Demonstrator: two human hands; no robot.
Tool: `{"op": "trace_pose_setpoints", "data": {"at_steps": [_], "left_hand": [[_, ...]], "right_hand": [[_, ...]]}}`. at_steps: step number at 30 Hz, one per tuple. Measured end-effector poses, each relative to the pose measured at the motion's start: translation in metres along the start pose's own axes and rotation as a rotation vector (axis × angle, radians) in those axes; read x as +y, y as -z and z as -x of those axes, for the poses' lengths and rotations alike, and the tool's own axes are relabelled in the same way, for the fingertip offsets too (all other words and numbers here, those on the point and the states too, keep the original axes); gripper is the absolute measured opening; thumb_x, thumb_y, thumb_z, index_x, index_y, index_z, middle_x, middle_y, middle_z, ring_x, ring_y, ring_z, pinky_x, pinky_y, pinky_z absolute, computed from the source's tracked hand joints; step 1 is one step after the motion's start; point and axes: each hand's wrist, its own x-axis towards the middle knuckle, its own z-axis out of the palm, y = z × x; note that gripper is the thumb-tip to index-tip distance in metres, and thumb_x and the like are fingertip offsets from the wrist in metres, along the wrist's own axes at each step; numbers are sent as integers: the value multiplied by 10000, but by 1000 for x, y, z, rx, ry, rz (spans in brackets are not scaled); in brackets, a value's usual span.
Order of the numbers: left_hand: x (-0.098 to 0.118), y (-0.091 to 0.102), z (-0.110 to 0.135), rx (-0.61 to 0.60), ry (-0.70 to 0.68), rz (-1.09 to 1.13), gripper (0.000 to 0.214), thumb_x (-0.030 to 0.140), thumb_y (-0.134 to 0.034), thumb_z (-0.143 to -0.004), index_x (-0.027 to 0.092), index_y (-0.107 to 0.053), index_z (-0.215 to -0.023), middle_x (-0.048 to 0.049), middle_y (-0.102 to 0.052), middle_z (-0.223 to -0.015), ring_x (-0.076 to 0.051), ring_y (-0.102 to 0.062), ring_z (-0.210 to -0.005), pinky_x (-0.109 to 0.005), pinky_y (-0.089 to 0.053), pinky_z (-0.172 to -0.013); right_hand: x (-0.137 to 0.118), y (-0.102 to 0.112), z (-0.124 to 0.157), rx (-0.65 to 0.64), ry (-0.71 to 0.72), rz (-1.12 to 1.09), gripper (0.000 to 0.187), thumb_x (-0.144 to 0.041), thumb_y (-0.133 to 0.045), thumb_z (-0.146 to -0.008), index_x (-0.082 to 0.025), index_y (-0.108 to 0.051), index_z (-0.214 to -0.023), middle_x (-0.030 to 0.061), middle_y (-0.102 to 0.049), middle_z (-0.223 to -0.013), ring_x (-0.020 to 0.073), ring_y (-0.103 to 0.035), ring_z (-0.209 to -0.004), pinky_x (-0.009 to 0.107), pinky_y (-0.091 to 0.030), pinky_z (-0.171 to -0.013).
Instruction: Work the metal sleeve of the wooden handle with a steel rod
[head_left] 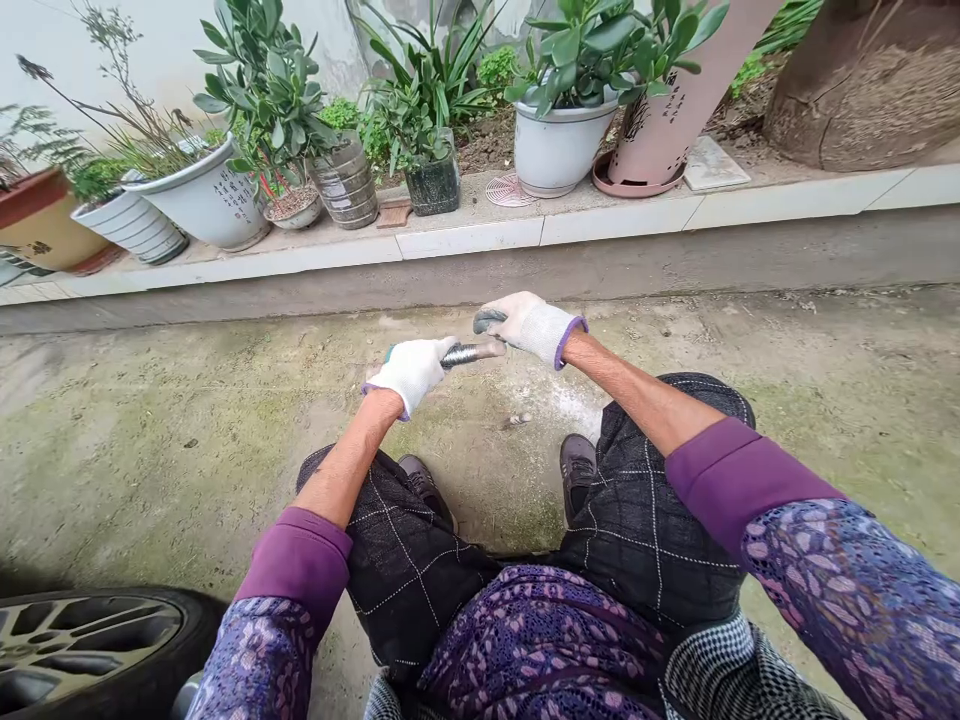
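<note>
I sit above a concrete yard floor, both hands in white knit gloves with purple cuffs. My left hand [411, 372] is closed around one end of a dark, shiny, elongated thing that looks like a small fish [472, 352]. My right hand [529, 325] is closed over something dark grey at its fingertips, right at the fish's other end; what it holds I cannot make out. Both hands hover above my knees and shoes. Pale scattered flecks [566, 400] lie on the floor beneath them.
A raised tiled ledge [480, 238] runs across the back with several potted plants, among them a white pot [559, 150] and a ribbed white pot [135, 225]. A car tyre [90, 645] sits at the lower left. Mossy concrete [150, 440] spreads around.
</note>
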Motion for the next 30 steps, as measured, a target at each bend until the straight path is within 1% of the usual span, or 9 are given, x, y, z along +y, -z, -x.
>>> {"op": "trace_pose_setpoints", "data": {"at_steps": [4, 7, 11, 14, 16, 19, 25, 27, 30], "left_hand": [[-7, 1, -1, 212, -20, 415, 296, 321, -548, -884, 178, -676, -1110, -41, -729, -930, -176, -661, -812, -237, -476, -729], [-13, 0, -8, 264, 54, 480, 279, 302, -546, -873, 160, -684, -1070, -49, -725, -912, -178, -651, -793, -249, -478, -719], [-18, -3, -14, 136, 183, 249, 262, 282, -542, -884, 198, -689, -1085, -84, -735, -955, -217, -682, -831, -291, -503, -767], [-14, -9, -15, 17, 192, 3, 316, 211, -469, -915, 194, -676, -1152, -133, -733, -970, -261, -705, -898, -347, -520, -812], [-7, -15, -15, -55, 134, -97, 337, 172, -442, -918, 178, -682, -1154, -156, -730, -962, -281, -709, -940, -373, -523, -830], [4, -23, -14, -134, 18, -113, 314, 162, -478, -895, 178, -710, -1106, -161, -731, -954, -296, -709, -947, -388, -521, -836], [8, -18, -9, -61, -69, 211, 291, 312, -557, -868, 181, -717, -1073, -47, -726, -870, -189, -665, -768, -269, -506, -723], [7, -12, -5, 10, -58, 403, 325, 312, -560, -856, 158, -706, -1102, -23, -715, -865, -149, -627, -718, -235, -500, -681], [7, -3, 1, 100, 32, 651, 359, 291, -577, -828, 142, -700, -1130, -16, -700, -842, -112, -566, -630, -217, -489, -610]], "right_hand": [[-3, -12, 0, -30, -97, -357, 268, -247, -511, -896, -135, -714, -1032, 46, -691, -766, 94, -541, -544, 218, -400, -505], [-16, -16, 6, -79, -43, -274, 267, -225, -508, -894, -149, -717, -1042, 40, -693, -773, 99, -547, -564, 223, -403, -532], [-32, -16, 13, -140, 62, 175, 272, -255, -496, -917, -184, -733, -1029, 76, -741, -929, 162, -636, -744, 262, -425, -649], [-36, -17, 14, -240, 54, 434, 316, -270, -466, -925, -210, -725, -1096, 106, -751, -997, 220, -680, -839, 296, -431, -671], [-34, -17, 13, -276, 37, 487, 330, -269, -476, -911, -215, -721, -1126, 115, -754, -1006, 243, -691, -859, 306, -431, -655], [-22, -13, 12, -247, 14, 469, 301, -276, -520, -885, -209, -741, -1079, 111, -758, -994, 244, -691, -868, 300, -424, -647], [11, -1, 0, -88, -41, 219, 299, -294, -509, -898, -210, -742, -1065, 57, -756, -999, 182, -659, -825, 266, -417, -656], [13, -3, -3, -51, -5, 149, 298, -280, -508, -908, -200, -732, -1086, 56, -752, -1027, 174, -655, -845, 256, -423, -688], [5, -13, -1, -72, 13, 157, 302, -247, -491, -921, -194, -713, -1118, 75, -746, -1065, 191, -659, -884, 269, -423, -714]]}}
